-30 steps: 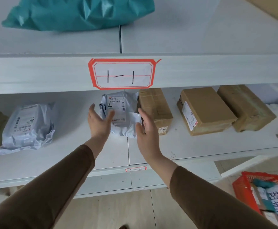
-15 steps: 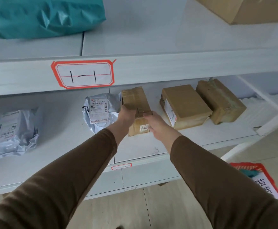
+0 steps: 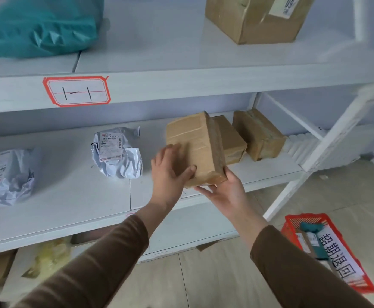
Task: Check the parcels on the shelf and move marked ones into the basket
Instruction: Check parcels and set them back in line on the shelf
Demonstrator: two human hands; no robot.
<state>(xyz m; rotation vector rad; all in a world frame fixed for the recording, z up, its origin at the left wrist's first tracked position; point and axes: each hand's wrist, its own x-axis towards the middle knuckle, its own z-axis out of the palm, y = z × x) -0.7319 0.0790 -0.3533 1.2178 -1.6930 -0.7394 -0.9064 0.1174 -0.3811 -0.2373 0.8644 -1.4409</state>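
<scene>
Brown taped cardboard parcel (image 3: 195,147), creased, tipped up off the middle shelf (image 3: 70,196), long axis running away toward the back; gripped between left hand (image 3: 168,172) on its face and right hand (image 3: 223,192) cupping underneath

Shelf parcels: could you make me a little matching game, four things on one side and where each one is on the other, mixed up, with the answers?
Things:
1. teal bag
2. taped brown box
3. red basket
4. white mailer with a label

Places:
A. lying on the middle shelf, left of the hands
B. on the floor at the lower right
C. on the top shelf, at the left
D. lifted and tilted, held by the left hand and right hand

Pairs: 1-C, 2-D, 3-B, 4-A
</scene>
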